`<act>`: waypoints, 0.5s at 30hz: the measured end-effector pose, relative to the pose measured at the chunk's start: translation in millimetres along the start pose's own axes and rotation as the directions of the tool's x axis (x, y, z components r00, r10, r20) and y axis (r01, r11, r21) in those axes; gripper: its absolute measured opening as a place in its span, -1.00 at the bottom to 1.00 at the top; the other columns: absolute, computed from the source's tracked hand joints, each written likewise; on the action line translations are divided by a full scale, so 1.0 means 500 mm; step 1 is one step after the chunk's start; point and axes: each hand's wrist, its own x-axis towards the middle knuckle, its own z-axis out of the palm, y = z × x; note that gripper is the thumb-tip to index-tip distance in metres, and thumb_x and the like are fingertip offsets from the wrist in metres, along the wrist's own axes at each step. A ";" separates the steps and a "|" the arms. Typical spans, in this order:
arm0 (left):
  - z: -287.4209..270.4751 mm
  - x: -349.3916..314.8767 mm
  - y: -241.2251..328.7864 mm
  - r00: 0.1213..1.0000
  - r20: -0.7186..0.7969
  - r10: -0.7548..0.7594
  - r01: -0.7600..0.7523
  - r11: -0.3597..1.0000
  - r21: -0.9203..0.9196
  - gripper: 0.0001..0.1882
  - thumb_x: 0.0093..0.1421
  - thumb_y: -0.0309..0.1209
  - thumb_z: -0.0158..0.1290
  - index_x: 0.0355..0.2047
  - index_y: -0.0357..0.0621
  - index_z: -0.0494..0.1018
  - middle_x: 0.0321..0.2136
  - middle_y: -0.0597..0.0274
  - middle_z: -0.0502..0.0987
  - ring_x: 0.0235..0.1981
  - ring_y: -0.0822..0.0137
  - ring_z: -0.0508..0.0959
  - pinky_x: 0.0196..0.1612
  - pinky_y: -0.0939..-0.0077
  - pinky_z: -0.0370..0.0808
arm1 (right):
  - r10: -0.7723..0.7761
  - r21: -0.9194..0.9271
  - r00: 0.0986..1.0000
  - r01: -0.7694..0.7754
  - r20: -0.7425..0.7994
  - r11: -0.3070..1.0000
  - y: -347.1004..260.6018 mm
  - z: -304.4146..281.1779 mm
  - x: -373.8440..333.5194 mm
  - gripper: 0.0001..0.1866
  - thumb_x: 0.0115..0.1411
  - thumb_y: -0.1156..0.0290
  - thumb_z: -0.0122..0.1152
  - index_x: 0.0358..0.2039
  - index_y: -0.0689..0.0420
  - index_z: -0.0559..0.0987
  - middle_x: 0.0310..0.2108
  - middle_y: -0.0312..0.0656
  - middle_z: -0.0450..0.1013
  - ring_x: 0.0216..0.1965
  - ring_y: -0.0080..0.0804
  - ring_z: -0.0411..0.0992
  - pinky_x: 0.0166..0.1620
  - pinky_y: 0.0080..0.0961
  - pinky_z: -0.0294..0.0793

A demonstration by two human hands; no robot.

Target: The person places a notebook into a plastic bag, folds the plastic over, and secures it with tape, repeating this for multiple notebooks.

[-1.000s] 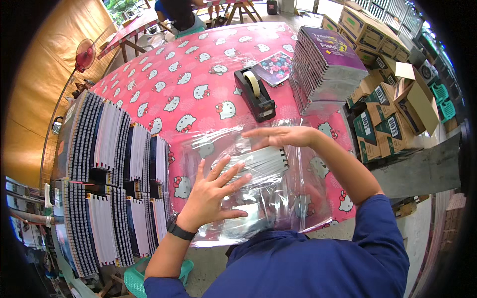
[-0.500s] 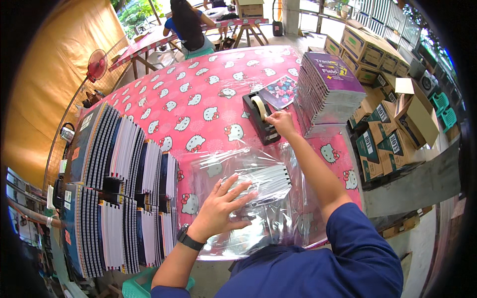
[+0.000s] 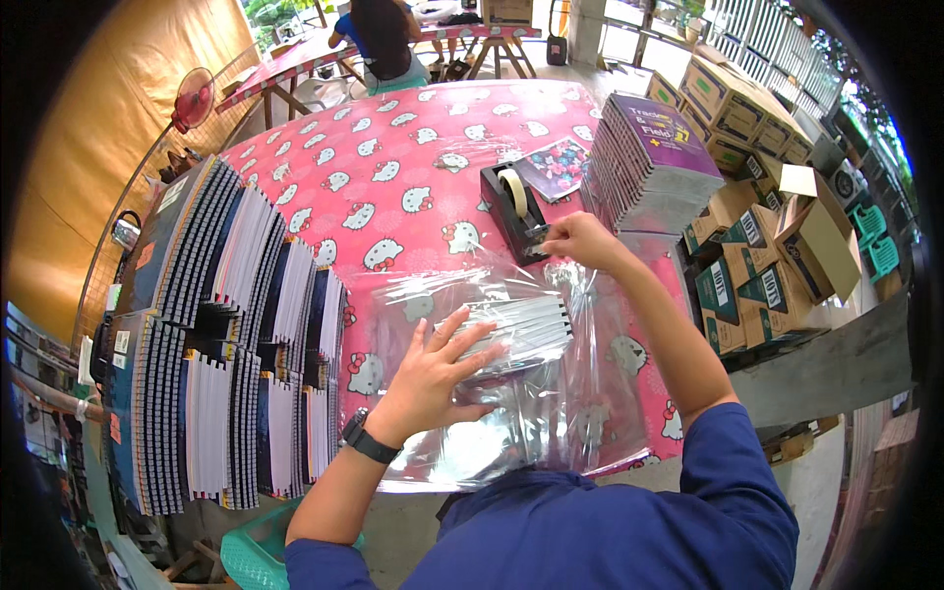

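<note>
My left hand (image 3: 444, 379) lies with fingers spread on clear plastic film (image 3: 521, 423), pressing over a bundle of notebooks (image 3: 526, 332) whose pale page edges and dark bindings show through. A dark watch is on that wrist. My right hand (image 3: 582, 242) is pinched at the near end of a black tape dispenser (image 3: 509, 221), beside its cutting edge. Between the fingertips is the end of a tape strip (image 3: 537, 236), small and partly hidden. The tape roll (image 3: 512, 193) sits in the dispenser.
Spiral-bound notebooks stand in tall piles (image 3: 216, 364) at the left. Purple-covered books (image 3: 649, 167) are stacked right of the dispenser, beside a floral notebook (image 3: 556, 169). Cardboard boxes (image 3: 757, 275) crowd the right side. A person (image 3: 382, 44) sits at the far table; a fan (image 3: 194, 98) stands left.
My right hand has drawn from beside the tape roll toward me and slightly right, to the dispenser's near end. My left hand stays on the wrapped bundle. The view has shifted slightly.
</note>
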 end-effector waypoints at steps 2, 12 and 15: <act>0.000 0.004 -0.001 0.998 -0.004 0.056 -0.056 0.996 0.072 -0.20 -0.27 -0.12 0.26 0.08 0.31 0.27 0.19 0.33 0.14 0.24 0.11 0.06 0.13 -0.26 0.04 | -0.210 0.208 0.945 0.160 0.249 0.965 -0.095 -0.026 -0.032 -0.75 0.02 0.30 0.21 -0.57 0.27 0.56 -0.65 -0.26 0.44 -0.58 -0.62 0.39 -0.49 -0.58 0.34; 0.020 0.003 -0.014 0.990 -0.122 0.072 -0.065 0.996 0.057 -0.27 -0.19 -0.16 0.26 0.06 0.12 0.31 0.20 0.21 0.14 0.24 0.14 0.07 0.20 -0.12 -0.05 | 0.135 -0.698 0.938 0.138 0.321 0.703 -0.209 -0.060 -0.122 -0.47 -0.26 -0.14 0.32 -0.49 0.11 0.61 -0.49 -0.14 0.50 -0.40 -0.22 0.49 -0.32 -0.40 0.47; 0.070 -0.005 -0.030 0.930 -0.361 0.066 -0.051 0.997 0.049 -0.47 -0.13 -0.27 0.23 -0.08 0.01 0.43 0.08 0.24 0.33 0.21 0.21 0.17 0.23 -0.07 -0.13 | -0.456 -0.024 0.866 0.470 0.203 0.882 -0.132 -0.046 -0.184 -0.66 -0.20 0.15 0.42 -0.45 0.10 0.61 -0.41 -0.21 0.46 -0.26 -0.24 0.40 -0.14 -0.39 0.36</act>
